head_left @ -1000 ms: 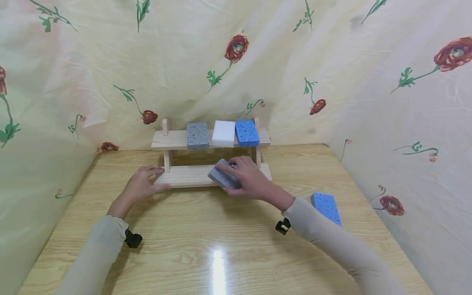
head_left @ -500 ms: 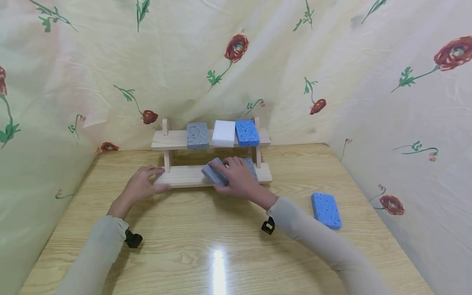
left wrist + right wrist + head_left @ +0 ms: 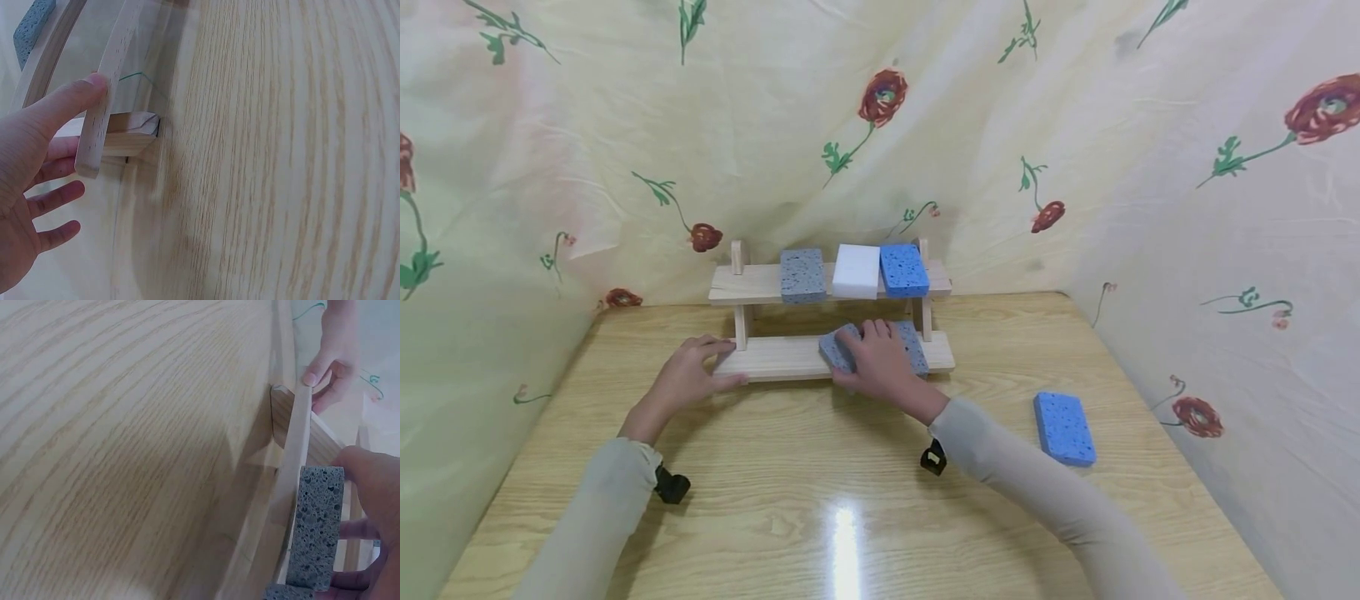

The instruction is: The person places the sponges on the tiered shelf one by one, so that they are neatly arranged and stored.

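Observation:
My left hand (image 3: pixel 688 375) grips the left end of the lower board of a two-tier wooden shelf (image 3: pixel 767 357). In the left wrist view its thumb presses the board's front edge, with fingers behind. My right hand (image 3: pixel 880 358) holds a grey speckled sponge (image 3: pixel 315 525) between thumb and fingers, over the middle of the lower board. This sponge (image 3: pixel 837 348) looks slightly turned; whether it lies fully on the board I cannot tell. A second grey sponge (image 3: pixel 912 346) lies to its right on the same board, partly hidden by my right hand.
On the upper board lie a grey sponge (image 3: pixel 802 275), a white sponge (image 3: pixel 856 271) and a blue sponge (image 3: pixel 904 270). Another blue sponge (image 3: pixel 1064 428) lies on the wooden table (image 3: pixel 760 500) at the right. A flowered cloth (image 3: pixel 775 125) hangs behind the shelf and along the sides.
My right hand carried its grey sponge left along the lower board, uncovering the second grey sponge, then moved it slightly back right. My left hand stayed on the shelf's end.

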Demonstrator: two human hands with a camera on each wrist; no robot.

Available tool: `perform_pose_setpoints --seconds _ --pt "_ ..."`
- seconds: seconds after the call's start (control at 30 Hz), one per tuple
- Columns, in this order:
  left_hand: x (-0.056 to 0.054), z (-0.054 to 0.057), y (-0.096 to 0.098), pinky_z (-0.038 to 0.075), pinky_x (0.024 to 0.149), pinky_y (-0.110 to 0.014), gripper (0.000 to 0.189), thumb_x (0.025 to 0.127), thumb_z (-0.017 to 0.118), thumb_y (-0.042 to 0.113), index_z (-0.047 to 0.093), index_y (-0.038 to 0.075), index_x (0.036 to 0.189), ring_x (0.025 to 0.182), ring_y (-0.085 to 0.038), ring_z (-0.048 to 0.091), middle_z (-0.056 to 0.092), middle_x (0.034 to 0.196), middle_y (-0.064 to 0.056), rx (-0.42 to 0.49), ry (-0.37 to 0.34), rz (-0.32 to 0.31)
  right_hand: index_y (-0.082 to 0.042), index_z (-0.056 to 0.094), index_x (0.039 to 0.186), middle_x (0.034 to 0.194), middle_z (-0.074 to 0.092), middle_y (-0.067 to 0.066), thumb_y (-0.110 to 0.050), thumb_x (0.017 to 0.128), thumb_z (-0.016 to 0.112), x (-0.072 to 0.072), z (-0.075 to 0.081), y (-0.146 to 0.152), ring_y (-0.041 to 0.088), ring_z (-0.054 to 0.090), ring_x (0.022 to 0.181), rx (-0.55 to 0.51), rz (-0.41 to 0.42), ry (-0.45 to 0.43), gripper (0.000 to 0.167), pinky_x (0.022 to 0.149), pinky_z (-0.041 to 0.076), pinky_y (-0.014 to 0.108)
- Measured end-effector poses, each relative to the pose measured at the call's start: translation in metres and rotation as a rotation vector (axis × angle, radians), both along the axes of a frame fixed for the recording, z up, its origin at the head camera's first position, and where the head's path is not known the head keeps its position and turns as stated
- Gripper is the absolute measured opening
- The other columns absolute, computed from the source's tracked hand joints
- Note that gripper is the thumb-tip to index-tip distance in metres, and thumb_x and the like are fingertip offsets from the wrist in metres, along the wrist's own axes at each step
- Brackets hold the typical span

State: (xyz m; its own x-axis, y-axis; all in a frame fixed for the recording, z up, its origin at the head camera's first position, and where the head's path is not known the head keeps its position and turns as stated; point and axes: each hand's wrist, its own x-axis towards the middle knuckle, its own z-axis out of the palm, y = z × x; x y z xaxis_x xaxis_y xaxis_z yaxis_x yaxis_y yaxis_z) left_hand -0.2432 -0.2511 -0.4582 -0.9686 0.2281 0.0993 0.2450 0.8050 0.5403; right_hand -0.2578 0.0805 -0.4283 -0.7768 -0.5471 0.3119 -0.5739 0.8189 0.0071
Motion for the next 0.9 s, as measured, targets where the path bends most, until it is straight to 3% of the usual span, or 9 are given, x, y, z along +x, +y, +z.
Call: perform_pose_setpoints --seconds 0.17,0.33,0.53,0.67,0.9 --pt "-0.002 -0.001 0.0 0.04 0.109 -0.067 0.072 0.084 0.084 0.043 0.062 0.002 0.138 0.134 -0.05 0.046 0.053 0.145 -0.028 0.003 -0.001 0.002 -0.017 0.064 0.135 0.115 0.062 0.02 -0.055 0.091 0.067 -0.002 0.0 0.002 0.036 0.057 0.108 0.039 -0.014 -0.062 0.057 0.104 0.043 0.061" --pt "0.0 -0.001 0.0 0.04 0.109 -0.067 0.071 0.083 0.085 0.04 0.063 0.001 0.137 0.134 -0.049 0.046 0.055 0.143 -0.028 0.01 0.023 -0.002 -0.022 0.053 0.147 0.127 0.059 0.019 -0.066 0.084 0.071 -0.006 0.004 0.012 0.038 0.052 0.122 0.13 0.017 -0.153 0.079 0.113 0.033 0.066" --pt "0.001 -0.002 0.0 0.041 0.109 -0.066 0.069 0.082 0.086 0.038 0.064 0.0 0.136 0.133 -0.049 0.048 0.056 0.142 -0.029 0.015 0.042 -0.005 -0.02 0.045 0.153 0.132 0.054 0.02 -0.061 0.076 0.081 -0.005 0.008 0.02 0.04 0.047 0.129 0.142 0.056 -0.243 0.095 0.117 0.023 0.071" --pt "0.001 -0.003 0.0 0.042 0.108 -0.066 0.069 0.082 0.086 0.038 0.064 -0.001 0.135 0.131 -0.049 0.049 0.057 0.14 -0.029 0.017 0.054 -0.008 -0.015 0.049 0.15 0.133 0.055 0.024 -0.061 0.076 0.081 -0.003 0.003 0.02 0.043 0.047 0.129 0.111 0.045 -0.197 0.092 0.116 0.023 0.074" --pt "0.001 -0.004 0.0 0.042 0.108 -0.066 0.068 0.082 0.087 0.038 0.065 -0.001 0.134 0.131 -0.049 0.049 0.058 0.14 -0.028 0.019 0.065 -0.003 -0.012 0.055 0.144 0.125 0.06 0.023 -0.076 0.078 0.071 -0.002 -0.008 0.017 0.041 0.052 0.123 0.123 0.004 -0.031 0.094 0.114 0.03 0.071"
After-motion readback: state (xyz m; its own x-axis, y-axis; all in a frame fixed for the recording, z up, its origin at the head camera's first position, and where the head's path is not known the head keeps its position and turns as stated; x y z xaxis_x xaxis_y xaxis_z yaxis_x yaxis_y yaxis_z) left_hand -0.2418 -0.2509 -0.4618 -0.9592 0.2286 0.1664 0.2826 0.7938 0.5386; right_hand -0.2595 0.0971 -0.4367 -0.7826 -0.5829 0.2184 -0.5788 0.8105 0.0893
